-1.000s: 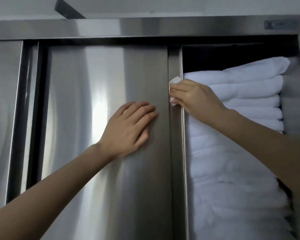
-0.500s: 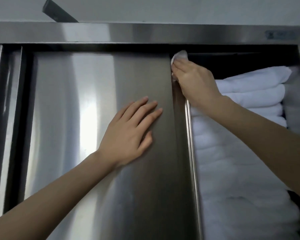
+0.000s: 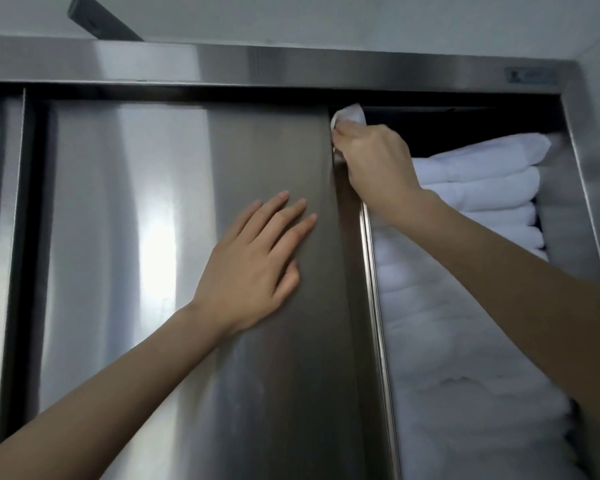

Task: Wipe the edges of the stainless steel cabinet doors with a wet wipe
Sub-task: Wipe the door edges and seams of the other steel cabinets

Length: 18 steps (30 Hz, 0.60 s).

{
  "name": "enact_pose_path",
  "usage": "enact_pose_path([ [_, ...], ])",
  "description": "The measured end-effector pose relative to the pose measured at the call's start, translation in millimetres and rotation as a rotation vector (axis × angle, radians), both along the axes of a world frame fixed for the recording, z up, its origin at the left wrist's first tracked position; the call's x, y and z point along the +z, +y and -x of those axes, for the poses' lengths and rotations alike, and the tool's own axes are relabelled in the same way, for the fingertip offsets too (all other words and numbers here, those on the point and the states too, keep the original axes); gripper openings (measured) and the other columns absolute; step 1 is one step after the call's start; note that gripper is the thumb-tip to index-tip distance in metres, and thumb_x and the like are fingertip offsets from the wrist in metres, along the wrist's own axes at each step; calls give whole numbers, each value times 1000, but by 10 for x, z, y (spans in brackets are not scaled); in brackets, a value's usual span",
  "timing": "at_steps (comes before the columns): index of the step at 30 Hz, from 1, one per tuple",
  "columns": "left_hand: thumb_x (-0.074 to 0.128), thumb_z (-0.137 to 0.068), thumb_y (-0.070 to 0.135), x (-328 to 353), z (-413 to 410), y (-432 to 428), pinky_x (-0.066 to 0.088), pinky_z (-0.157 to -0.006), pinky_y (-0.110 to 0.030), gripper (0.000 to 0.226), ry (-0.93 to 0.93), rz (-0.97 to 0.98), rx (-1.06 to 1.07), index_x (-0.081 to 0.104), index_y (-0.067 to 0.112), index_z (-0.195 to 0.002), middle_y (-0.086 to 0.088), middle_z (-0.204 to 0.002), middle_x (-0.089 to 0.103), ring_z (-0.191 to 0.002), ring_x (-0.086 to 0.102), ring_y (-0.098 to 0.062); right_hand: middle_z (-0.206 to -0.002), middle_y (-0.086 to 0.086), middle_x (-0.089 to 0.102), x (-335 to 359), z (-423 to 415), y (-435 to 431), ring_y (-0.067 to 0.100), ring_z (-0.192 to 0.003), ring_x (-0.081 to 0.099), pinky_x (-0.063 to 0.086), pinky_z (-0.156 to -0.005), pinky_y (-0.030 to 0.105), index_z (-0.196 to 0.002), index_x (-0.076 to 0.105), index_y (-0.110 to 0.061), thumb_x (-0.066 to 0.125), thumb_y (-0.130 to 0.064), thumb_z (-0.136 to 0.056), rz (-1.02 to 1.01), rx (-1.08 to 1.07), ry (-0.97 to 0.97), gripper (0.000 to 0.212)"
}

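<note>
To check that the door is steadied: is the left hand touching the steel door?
Touching. The head view shows the left hand lying flat on the door, fingers straight, no gap visible.

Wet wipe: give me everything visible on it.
The wet wipe is white and crumpled, mostly hidden in the right hand, which grips it. One bunched end sticks up above the hand; a small bit shows below. It is pressed against the right edge of the steel door, just under the top frame.
</note>
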<state>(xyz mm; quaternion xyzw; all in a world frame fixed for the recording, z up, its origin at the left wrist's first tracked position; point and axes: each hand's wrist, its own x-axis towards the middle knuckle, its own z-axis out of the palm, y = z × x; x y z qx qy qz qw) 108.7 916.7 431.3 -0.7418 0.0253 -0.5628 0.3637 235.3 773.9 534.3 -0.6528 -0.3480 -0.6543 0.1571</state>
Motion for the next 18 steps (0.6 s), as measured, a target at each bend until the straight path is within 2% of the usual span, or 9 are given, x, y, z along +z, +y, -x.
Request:
enact_pose_path([
  [2, 38, -91, 25, -51, 18, 10, 29, -115, -43, 53, -14, 33, -20, 50, 6, -139, -11, -144, 49, -138, 40, -27, -114, 13, 59, 29, 42, 47, 35, -93, 59, 36, -66, 34, -122, 54, -7, 43, 8, -85, -98, 49, 46, 41],
  [5, 37, -92, 28, -226, 80, 82, 23, -118, -40, 56, -51, 94, -40, 45, 2, -142, -13, -147, 45, -141, 35, -25, -111, 8, 65, -401, 16, 84, 34, -94, 59, 44, -74, 36, -114, 64, -6, 47, 7, -85, -191, 294, 45, 36],
  [8, 37, -93, 30, -388, 143, 147, 20, -119, -40, 59, -53, 91, -24, 40, 2, -145, -12, -151, 39, -144, 29, -24, -112, 15, 68, -1133, -23, 100, 31, -101, 65, 51, -87, 36, -112, 67, 3, 56, 7, -85, -273, 574, -30, 29],
  [10, 37, -93, 31, -426, 157, 147, 18, -120, -40, 60, -50, 89, -17, 39, 2, -146, -12, -153, 37, -145, 27, -23, -116, 17, 65, -1546, -66, 100, 27, -109, 63, 47, -97, 31, -113, 64, 5, 57, 6, -87, -257, 613, -48, 27],
  [13, 35, -94, 31, -432, 151, 147, 18, -120, -41, 60, -55, 82, 3, 37, 1, -146, -13, -153, 36, -145, 26, -25, -119, 19, 63, -1842, -49, 107, 26, -113, 59, 44, -100, 35, -115, 62, 6, 57, 2, -88, -211, 598, -39, 27],
  [18, 32, -96, 31, -452, 103, 185, 19, -120, -43, 60, -78, 57, 5, 37, -1, -146, -15, -153, 36, -145, 26, -27, -122, 22, 60, -1542, 49, 151, 32, -114, 59, 44, -99, 37, -118, 60, 9, 58, 12, -82, -150, 527, 9, 36],
])
